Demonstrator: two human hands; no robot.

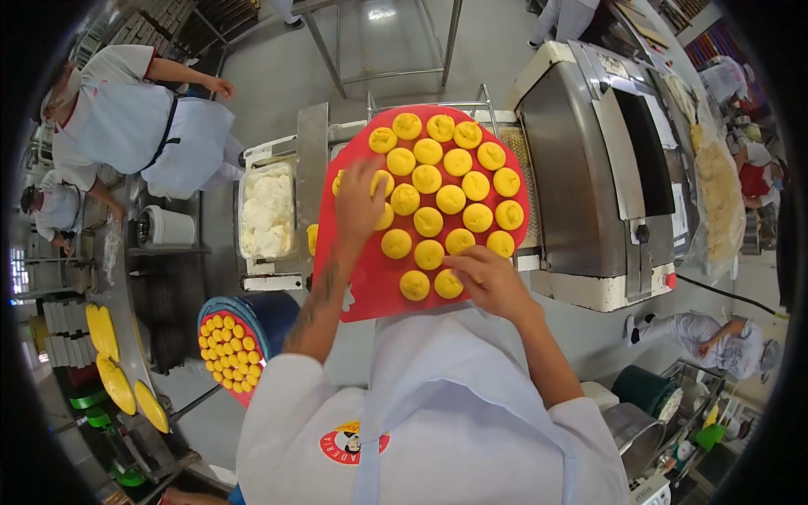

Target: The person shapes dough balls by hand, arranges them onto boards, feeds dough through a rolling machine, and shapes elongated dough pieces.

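A red board [370, 290] with a rounded far edge lies in front of me, bearing several round yellow dough pieces [427, 178], many with a dent in the top. My left hand [360, 200] is over the board's left side, among the dough pieces there, its fingers pointing away from me and slightly blurred. Whether it touches one is hard to see. Near the board's front right, my right hand [484, 273] is beside a dough piece [449, 284], fingers bent and close together; their tips hide anything between them.
A tub of white filling [268, 212] stands left of the board, a large steel machine [581, 160] right. Lower left, a blue bucket [282, 316] adjoins another red board of yellow pieces [231, 352]. Co-workers [160, 118] stand left; another person [715, 337] is right.
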